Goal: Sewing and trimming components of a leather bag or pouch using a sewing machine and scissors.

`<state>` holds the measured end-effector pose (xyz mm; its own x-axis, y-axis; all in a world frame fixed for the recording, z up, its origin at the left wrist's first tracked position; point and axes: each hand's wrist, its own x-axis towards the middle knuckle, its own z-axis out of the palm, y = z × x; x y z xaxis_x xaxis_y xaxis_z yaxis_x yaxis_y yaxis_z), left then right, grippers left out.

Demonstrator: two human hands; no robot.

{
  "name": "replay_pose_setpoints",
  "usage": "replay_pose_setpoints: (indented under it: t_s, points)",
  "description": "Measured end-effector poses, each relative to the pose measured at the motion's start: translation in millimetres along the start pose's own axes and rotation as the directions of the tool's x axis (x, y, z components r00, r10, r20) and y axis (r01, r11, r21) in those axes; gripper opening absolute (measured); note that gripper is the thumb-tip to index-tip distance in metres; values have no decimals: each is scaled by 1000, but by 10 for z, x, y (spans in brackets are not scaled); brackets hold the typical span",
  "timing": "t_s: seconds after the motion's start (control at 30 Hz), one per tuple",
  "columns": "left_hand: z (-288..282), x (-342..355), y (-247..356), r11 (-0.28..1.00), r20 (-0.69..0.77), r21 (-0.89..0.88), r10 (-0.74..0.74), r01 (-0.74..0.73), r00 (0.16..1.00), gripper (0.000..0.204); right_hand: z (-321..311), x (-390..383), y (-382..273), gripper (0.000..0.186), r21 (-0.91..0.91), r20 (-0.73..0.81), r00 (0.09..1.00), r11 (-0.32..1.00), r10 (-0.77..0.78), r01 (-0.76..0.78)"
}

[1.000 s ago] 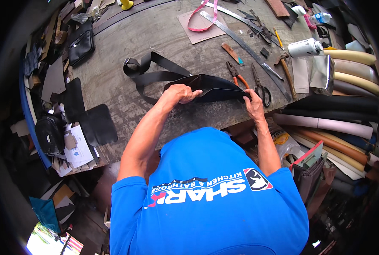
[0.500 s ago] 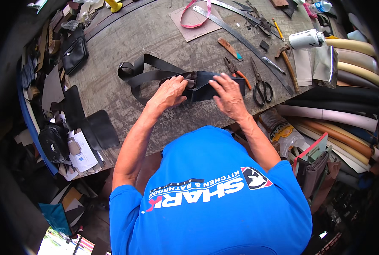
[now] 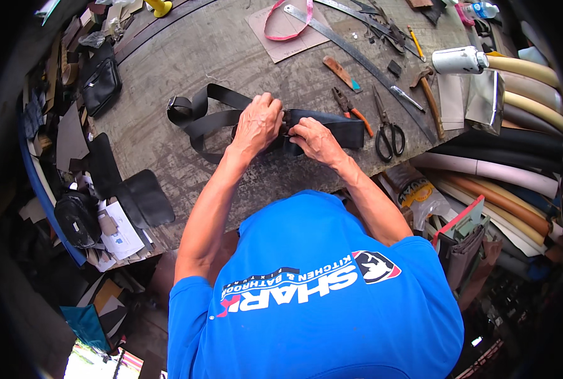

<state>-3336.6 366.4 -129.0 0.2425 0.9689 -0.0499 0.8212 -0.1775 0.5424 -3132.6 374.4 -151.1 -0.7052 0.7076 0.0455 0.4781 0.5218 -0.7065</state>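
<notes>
A long black bag of leather-like material lies near the front edge of the workbench, with a wide black strap looped out to its left. My left hand is closed over the bag's left part, the fingers curled down and the fingertips partly hidden. Close beside it, my right hand pinches the bag around its middle, thumb and fingers drawn together. What lies between the two hands is mostly covered by them.
Right of the bag lie pliers, black-handled scissors, a hammer and a long metal ruler. A white bottle stands near material rolls. Black bags and scraps line the left side.
My right hand has moved left and its spread fingers have closed into a pinch on the bag. My left hand has shifted slightly up and right, over the bag.
</notes>
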Motion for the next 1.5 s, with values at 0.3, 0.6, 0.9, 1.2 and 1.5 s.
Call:
replay_pose_setpoints:
  t_s: [0.3, 0.6, 0.9, 1.2, 1.5]
  points:
    - [182, 94, -195, 978, 199, -198, -21, 61, 980, 21, -73, 46, -74, 12, 199, -20, 993, 974, 115, -109]
    - [-1, -140, -24, 967, 187, -253, 14, 35, 982, 20, -43, 27, -57, 10, 257, -58, 973, 945, 222, -200]
    - [65, -198, 17, 988, 48, -148, 53, -46, 997, 25, -50, -9, -168, 12, 431, -61, 922, 843, 382, -321]
    - [171, -189, -4, 985, -24, -169, 41, -45, 999, 16, -39, -49, -104, 14, 212, -127, 965, 957, 228, -198]
    - [173, -219, -41, 966, 28, -257, 32, -23, 999, 20, -119, 65, 83, 20, 222, 32, 992, 967, 118, -122]
